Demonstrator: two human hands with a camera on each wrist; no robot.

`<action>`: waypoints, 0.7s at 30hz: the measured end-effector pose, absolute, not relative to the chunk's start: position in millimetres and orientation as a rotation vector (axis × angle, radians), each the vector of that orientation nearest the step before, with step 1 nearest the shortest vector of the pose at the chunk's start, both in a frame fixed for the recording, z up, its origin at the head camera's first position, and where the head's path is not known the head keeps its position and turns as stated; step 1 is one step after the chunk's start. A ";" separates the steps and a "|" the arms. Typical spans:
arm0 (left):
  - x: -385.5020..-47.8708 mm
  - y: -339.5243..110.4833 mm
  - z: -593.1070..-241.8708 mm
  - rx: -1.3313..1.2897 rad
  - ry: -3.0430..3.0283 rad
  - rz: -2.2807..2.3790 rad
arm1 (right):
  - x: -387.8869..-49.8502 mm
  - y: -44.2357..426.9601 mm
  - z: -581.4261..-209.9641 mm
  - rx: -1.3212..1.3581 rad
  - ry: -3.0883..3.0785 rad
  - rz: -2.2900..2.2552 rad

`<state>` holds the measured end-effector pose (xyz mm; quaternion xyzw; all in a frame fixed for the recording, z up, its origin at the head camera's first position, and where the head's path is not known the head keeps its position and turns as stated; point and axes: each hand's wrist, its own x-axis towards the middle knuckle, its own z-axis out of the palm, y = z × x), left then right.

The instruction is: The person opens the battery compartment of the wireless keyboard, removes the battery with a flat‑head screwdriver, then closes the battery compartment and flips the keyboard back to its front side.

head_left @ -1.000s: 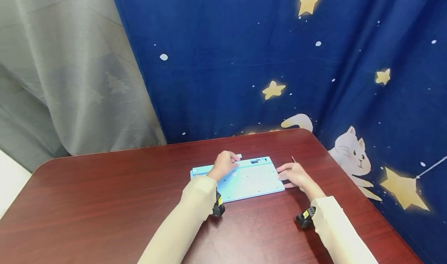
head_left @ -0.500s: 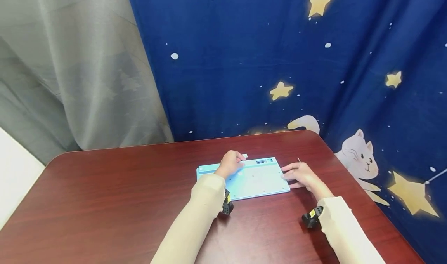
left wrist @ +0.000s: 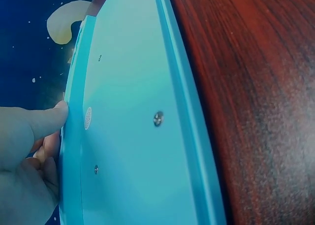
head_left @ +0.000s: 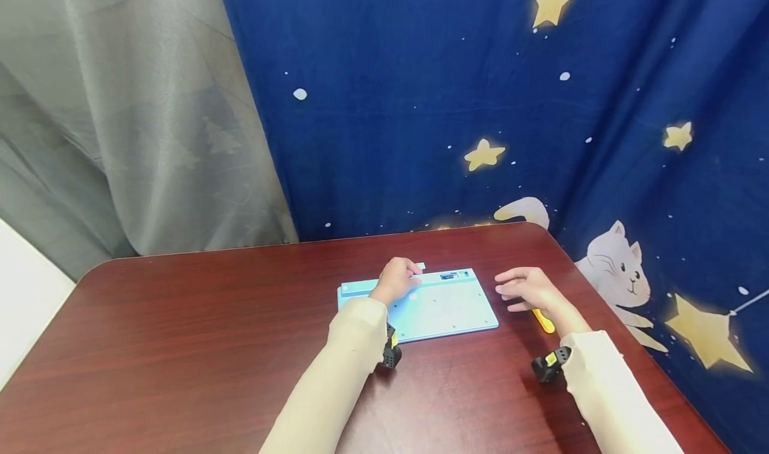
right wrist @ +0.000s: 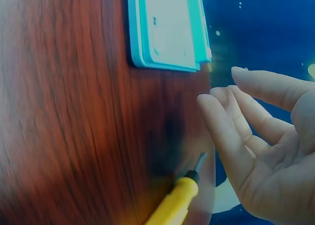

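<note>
A light blue keyboard [head_left: 444, 310] lies underside up on the table, its battery compartment [head_left: 449, 276] uncovered at the far right corner. My left hand [head_left: 396, 282] grips the far edge; in the left wrist view the thumb [left wrist: 60, 112] touches the raised ridge and the other fingers curl behind it. A small pale piece [head_left: 420, 266] shows just past those fingertips; whether they touch it is unclear. Off the keyboard's right end, my right hand [head_left: 531, 288] hovers with loosely bent fingers and nothing between them. Below it lies a yellow-handled screwdriver [right wrist: 177, 200], partly hidden in the head view.
The dark red wooden table [head_left: 210, 334] reaches its right edge a little beyond my right hand. A blue star-patterned curtain [head_left: 384, 107] hangs behind it, with a grey curtain [head_left: 150, 120] at left.
My right hand has come away from the keyboard's right edge, moving right, and the screwdriver's yellow handle now shows beneath it. My left hand stays at the far edge. The head view has shifted slightly.
</note>
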<state>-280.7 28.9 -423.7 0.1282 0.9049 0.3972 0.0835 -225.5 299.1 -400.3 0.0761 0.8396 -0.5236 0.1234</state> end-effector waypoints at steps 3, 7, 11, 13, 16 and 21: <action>-280.5 29.9 -424.6 0.374 2.703 1.183 | -223.4 307.3 -397.5 0.210 2.463 -1.524; -280.9 31.2 -424.6 0.359 2.702 1.180 | -220.5 320.4 -393.6 0.196 2.497 -1.518; -280.9 31.6 -423.1 0.367 2.709 1.167 | -217.7 332.7 -390.5 0.213 2.522 -1.493; -281.0 31.4 -422.7 0.374 2.713 1.163 | -216.6 337.7 -390.0 0.220 2.528 -1.484; -280.6 31.1 -422.5 0.372 2.713 1.163 | -215.4 343.5 -390.7 0.232 2.530 -1.477; -280.1 31.1 -422.9 0.368 2.716 1.159 | -212.7 348.0 -391.1 0.276 2.537 -1.438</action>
